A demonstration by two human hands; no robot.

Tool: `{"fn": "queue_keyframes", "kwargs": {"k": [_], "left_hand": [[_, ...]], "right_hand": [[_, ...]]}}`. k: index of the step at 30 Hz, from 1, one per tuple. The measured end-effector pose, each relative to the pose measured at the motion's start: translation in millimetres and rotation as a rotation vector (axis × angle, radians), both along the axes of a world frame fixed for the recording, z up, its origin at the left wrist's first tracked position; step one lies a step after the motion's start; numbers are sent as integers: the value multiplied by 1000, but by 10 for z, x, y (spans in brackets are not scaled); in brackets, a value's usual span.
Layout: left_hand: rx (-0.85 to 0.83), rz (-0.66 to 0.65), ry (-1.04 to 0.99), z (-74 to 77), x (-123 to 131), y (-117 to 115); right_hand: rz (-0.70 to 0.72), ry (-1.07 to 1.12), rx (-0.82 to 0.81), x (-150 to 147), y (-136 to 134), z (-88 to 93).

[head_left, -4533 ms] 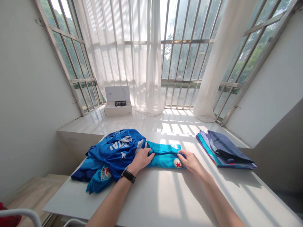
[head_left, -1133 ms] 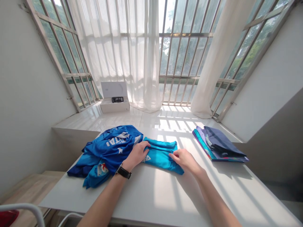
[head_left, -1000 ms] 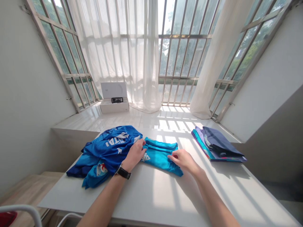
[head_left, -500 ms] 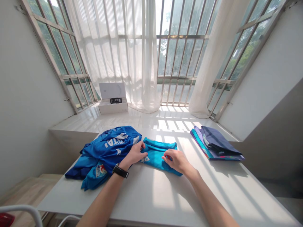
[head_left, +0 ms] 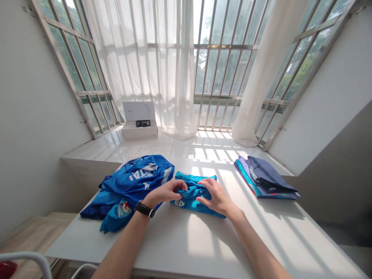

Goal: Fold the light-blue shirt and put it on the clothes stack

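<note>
A teal sports garment (head_left: 200, 204), folded into a narrow band with a white logo at its left end, lies on the white table. My left hand (head_left: 167, 192), a black watch on its wrist, has thumb and fingers curled on the garment's left part, where the cloth is bunched. My right hand (head_left: 215, 195) rests over the right part, thumb and fingers apart, touching the cloth. Wrinkled cloth shows between the two hands. Just left of them, a blue jersey (head_left: 136, 182) with white lettering lies crumpled in a heap.
At the right stands a stack of folded clothes (head_left: 270, 176), dark navy on top. An open white box (head_left: 139, 133) with a black object in it sits on the window ledge. Beyond are curtains (head_left: 174, 77) and barred windows. A white curved rail (head_left: 31, 255) shows at lower left.
My left hand has shifted slightly right over the teal garment, and the cloth between my hands has bunched up. The fingers of my right hand have spread wider.
</note>
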State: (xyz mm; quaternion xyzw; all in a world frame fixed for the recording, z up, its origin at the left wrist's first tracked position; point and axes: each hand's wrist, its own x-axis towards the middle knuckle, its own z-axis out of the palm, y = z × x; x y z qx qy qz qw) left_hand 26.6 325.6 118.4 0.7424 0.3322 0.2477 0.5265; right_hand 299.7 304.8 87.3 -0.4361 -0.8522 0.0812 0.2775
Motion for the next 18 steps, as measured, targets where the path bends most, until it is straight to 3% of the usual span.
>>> {"fn": "queue_keyframes", "kwargs": {"k": [3,7,11,15,18], "left_hand": [[-12,-3,13,7,21,-39],[105,119,95,-47,106,-53],[124,50,86,16,128,-84],[73,8,33,127,48,-106],[6,22,-12,163,-16,-97]], "right_hand": [[64,4,9,-42,-36,-13],[89,-6,-8,-101,-50,-59],[137,31,-18,-121,-35,-65],[203,42,-76,-114,-74,48],[105,-10,-254,-71,-115,175]]}}
